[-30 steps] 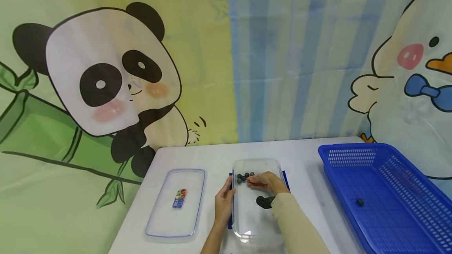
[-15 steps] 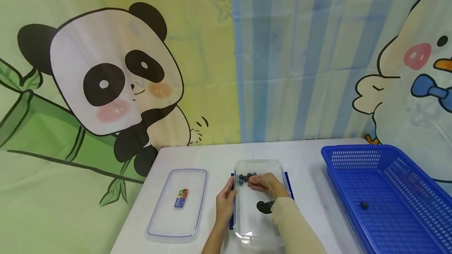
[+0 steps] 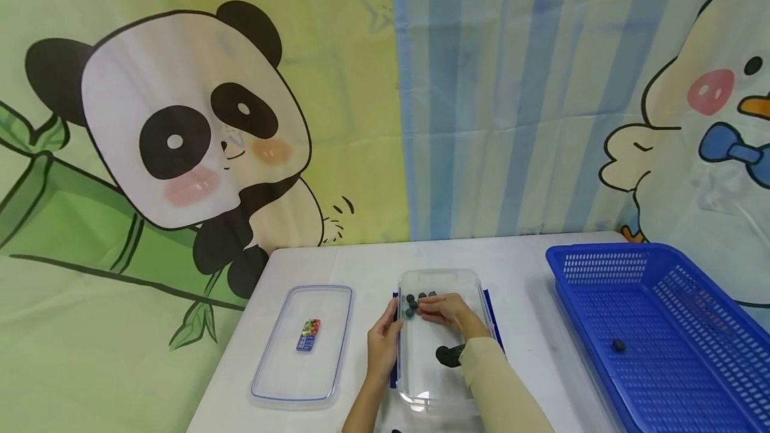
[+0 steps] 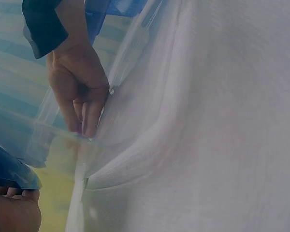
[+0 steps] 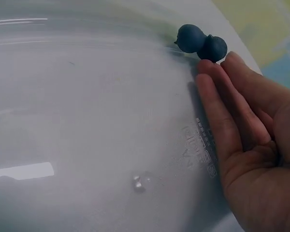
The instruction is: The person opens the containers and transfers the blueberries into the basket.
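A clear storage container [image 3: 430, 379] with blue side flaps stands in front of me. At its far left corner lies a small cluster of blueberries [image 3: 410, 313]. My right hand [image 3: 450, 309] reaches inside, fingers fairly straight and close together. In the right wrist view its fingertips are right at a blueberry [image 5: 212, 49], which touches another blueberry [image 5: 190, 38]. My left hand [image 3: 382, 343] holds the container's left side, thumb near the rim. In the left wrist view, its fingers lie at the edge of a blue flap [image 4: 14, 169].
A clear lid [image 3: 283, 379] with a coloured label [image 3: 308, 335] lies left of the container on the white table [image 3: 361, 266]. At the right stands a blue basket [image 3: 607, 259] with a single blueberry [image 3: 618, 345] in it. A printed cloth [image 3: 463, 119] hangs behind.
My right hand's fingertips have shifted slightly left, and the blueberries beside them have moved a little and lie in a changed arrangement. The left hand stays on the container.
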`<state>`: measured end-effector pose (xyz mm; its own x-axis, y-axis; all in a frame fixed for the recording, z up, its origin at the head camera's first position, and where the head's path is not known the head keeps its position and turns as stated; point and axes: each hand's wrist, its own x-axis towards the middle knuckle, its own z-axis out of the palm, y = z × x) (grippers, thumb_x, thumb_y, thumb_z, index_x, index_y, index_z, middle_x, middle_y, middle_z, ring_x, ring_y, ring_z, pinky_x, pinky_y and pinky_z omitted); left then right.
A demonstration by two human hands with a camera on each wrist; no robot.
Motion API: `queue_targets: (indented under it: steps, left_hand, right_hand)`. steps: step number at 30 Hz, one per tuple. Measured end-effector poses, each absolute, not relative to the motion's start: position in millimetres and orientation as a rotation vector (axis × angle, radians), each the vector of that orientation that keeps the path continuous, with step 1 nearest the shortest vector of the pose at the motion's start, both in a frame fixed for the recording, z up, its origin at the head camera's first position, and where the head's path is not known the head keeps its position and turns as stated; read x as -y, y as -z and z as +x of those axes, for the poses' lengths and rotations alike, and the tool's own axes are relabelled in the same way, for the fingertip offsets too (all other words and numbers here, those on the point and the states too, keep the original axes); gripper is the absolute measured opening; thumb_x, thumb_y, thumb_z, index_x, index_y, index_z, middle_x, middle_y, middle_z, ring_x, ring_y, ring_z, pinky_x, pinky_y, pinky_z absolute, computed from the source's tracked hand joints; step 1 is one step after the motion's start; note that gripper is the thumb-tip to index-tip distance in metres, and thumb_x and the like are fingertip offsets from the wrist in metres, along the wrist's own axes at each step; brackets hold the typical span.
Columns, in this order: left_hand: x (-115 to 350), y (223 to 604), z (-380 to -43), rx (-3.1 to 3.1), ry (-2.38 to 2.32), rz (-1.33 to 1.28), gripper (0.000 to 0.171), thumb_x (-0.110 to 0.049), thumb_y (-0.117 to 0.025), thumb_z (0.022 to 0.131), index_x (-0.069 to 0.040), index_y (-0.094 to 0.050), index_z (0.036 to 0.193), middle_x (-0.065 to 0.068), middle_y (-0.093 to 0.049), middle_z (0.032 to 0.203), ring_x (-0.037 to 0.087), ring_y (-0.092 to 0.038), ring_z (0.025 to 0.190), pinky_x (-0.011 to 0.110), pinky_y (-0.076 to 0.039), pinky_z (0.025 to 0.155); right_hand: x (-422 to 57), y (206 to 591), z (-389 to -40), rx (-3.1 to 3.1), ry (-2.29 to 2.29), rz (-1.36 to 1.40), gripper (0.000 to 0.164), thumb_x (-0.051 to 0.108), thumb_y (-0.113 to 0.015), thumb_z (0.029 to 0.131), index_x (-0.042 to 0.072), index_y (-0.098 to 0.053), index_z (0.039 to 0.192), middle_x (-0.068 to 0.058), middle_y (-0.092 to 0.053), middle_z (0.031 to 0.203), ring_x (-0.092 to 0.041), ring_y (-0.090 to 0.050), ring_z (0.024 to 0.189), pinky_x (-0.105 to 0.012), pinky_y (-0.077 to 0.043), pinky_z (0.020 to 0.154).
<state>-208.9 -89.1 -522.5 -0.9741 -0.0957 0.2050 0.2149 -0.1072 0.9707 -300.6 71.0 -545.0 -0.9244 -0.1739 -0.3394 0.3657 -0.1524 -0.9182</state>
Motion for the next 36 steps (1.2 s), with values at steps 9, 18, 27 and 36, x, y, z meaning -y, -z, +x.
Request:
queue_targets:
  steps: [9, 18, 27, 36]
  left_hand:
    - [89, 523, -208, 1.917, 2.188, -0.177, 0.042, 0.009, -0.049, 0.088, 0.014, -0.042, 0.128, 0.022, -0.042, 0.134, 0.029, -0.034, 0.129, 0.013, -0.033, 0.098]
    - [90, 523, -208, 1.923, 2.195, -0.184, 0.043, 0.007, -0.049, 0.088, 0.013, -0.041, 0.130, 0.022, -0.041, 0.136, 0.029, -0.032, 0.130, 0.017, -0.031, 0.100]
    - [89, 524, -208, 1.923, 2.213, -0.169, 0.043, 0.006, -0.051, 0.088, 0.011, -0.042, 0.130, 0.020, -0.042, 0.136, 0.027, -0.033, 0.130, 0.018, -0.031, 0.101]
    - [91, 521, -209, 1.948, 2.177, -0.181, 0.043, 0.007, -0.049, 0.089, 0.010, -0.042, 0.130, 0.020, -0.042, 0.136, 0.027, -0.033, 0.129, 0.017, -0.031, 0.101]
  right_hand:
    - [-68, 545, -298, -1.723, 2.103, 0.122, 0.032, -0.010, -0.058, 0.084, -0.018, -0.053, 0.115, -0.023, -0.065, 0.099, -0.023, -0.066, 0.086, -0.033, -0.054, 0.081]
    - [-67, 548, -302, -1.752, 2.045, 0.079, 0.031, -0.006, -0.059, 0.084, -0.015, -0.056, 0.114, -0.021, -0.065, 0.102, -0.023, -0.066, 0.087, -0.034, -0.053, 0.082]
    - [-66, 551, -302, -1.780, 1.978, 0.032, 0.029, -0.002, -0.063, 0.084, -0.011, -0.061, 0.111, -0.019, -0.065, 0.103, -0.023, -0.066, 0.089, -0.034, -0.054, 0.080]
    - [-75, 513, -306, -1.822, 1.897, -0.068, 0.030, 0.000, -0.065, 0.082, -0.010, -0.062, 0.110, -0.018, -0.067, 0.101, -0.024, -0.066, 0.090, -0.036, -0.053, 0.082]
